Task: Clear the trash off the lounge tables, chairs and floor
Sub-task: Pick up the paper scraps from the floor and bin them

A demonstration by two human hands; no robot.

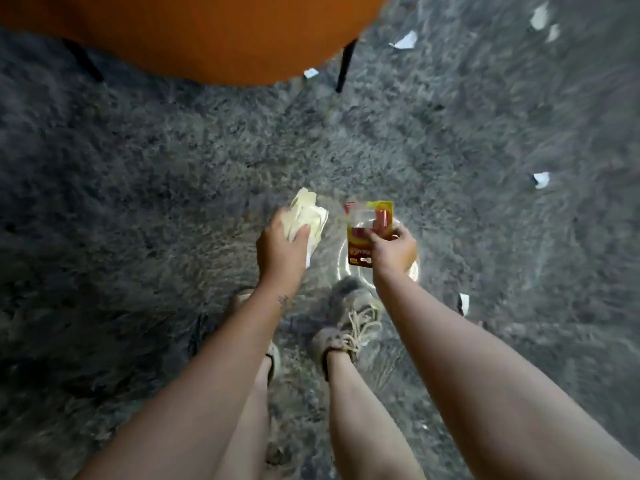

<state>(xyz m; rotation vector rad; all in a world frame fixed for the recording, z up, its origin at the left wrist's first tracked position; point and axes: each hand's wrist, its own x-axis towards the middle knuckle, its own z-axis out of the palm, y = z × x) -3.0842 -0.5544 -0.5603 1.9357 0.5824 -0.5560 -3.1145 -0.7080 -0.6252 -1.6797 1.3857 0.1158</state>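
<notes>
While the left hand grips crumpled paper, right hand pinching a red wrapper, scraps well apart.

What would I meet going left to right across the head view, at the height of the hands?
Left hand gripping a crumpled cream paper wad → flat red and yellow printed packet pinched by the right hand → small white paper scrap lying on the grey shaggy carpet.

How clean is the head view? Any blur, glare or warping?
Head view: carpet smeared by motion blur; corners dark and bowed by the wide lens; left hand with crumpled paper and right hand with red packet fairly sharp; glints on something clear beneath them.
</notes>
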